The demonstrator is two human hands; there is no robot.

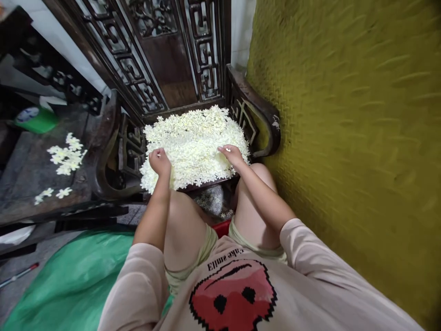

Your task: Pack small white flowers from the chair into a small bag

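A thick layer of small white and pale yellow flowers (pixel 193 142) covers the seat of a dark carved wooden chair. Over the left edge of the flowers is my left hand (pixel 160 162), its fingers curled closed; whatever is in them is too small to make out. My right hand (pixel 233 155) is above the right part of the layer, thumb and fingers pinched together. Something small and pale shows at those fingertips, too small to name. The two hands are apart, with flowers between them.
Loose white flowers (pixel 69 155) and a green container (pixel 38 118) are on a dark wooden surface at left. Curved armrests (pixel 270 124) flank the seat. A yellow-green textured wall (pixel 351 115) rises at right. A green bag (pixel 76 280) lies at lower left.
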